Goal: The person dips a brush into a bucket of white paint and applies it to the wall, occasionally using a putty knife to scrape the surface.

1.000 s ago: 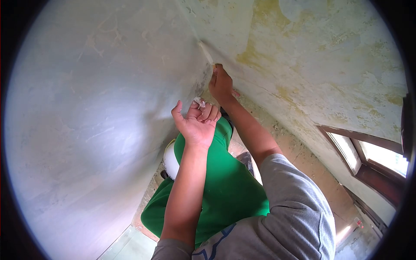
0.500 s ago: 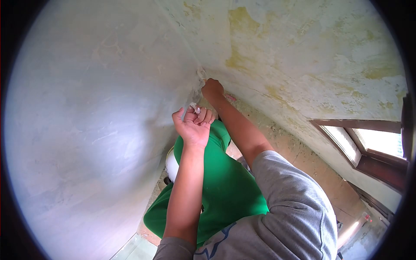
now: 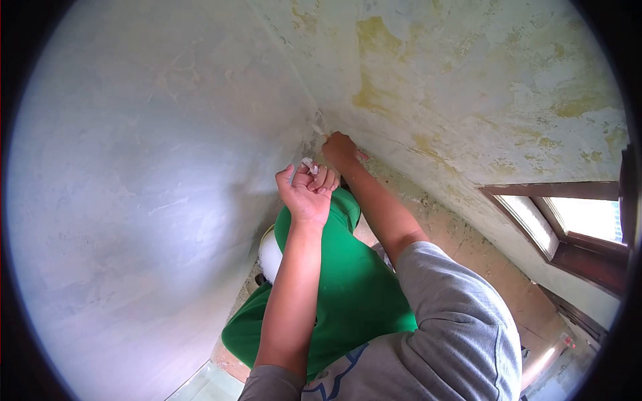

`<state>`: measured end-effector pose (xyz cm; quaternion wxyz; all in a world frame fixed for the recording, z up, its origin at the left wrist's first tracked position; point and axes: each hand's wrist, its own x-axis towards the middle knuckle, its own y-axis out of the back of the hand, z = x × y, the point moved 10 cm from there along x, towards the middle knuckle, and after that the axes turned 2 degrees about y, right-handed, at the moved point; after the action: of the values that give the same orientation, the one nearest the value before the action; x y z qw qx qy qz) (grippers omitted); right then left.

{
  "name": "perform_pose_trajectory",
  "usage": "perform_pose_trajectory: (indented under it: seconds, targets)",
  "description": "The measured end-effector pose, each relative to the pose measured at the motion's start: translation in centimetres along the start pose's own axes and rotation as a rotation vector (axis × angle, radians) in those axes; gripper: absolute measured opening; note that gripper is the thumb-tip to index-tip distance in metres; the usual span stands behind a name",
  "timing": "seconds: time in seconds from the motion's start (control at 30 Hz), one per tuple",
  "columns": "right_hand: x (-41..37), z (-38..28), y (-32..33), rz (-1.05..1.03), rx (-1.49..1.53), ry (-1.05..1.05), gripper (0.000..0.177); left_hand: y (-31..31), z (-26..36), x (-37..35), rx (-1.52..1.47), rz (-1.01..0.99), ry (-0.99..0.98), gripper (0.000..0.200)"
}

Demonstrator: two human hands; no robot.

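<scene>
Two plastered walls meet in a corner seam (image 3: 294, 73) that runs down through the upper middle of the view. The left wall (image 3: 134, 200) is smooth, pale blue-grey and faintly scuffed. The right wall (image 3: 468, 87) is paler, blotched with yellow-green stains. At the right edge a window (image 3: 568, 227) in a dark brown wooden frame lets in bright daylight. Along the right wall's foot lies a tan, gritty floor (image 3: 481, 260).
</scene>
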<state>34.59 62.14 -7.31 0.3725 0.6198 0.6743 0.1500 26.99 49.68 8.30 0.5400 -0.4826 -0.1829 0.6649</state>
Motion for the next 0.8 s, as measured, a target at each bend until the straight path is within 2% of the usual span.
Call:
perform_pose_trajectory:
  seconds: [0.13,0.27,0.43,0.63,0.8]
  targets:
    - [0.7,-1.0,1.9,0.085,0.092,0.031,0.031,0.3,0.1,0.4,0.006,0.010,0.004,0.044]
    - [1.3,-1.8,2.4,0.020,0.061,0.015,0.032,0.2,-0.1,0.4,-0.033,0.010,0.007,0.045]
    - [2.4,-1.5,3.3,0.017,-0.119,0.067,0.033,0.2,0.0,0.5,-0.035,-0.007,0.014,0.046]
    - [2.0,-2.6,2.9,-0.045,-0.172,0.132,0.031,0.4,0.4,0.3,-0.034,-0.002,0.018,0.046]
    - [0.5,-2.4,6.0,0.010,-0.225,0.096,0.034,1.0,0.6,0.4,-0.019,-0.017,0.001,0.046]
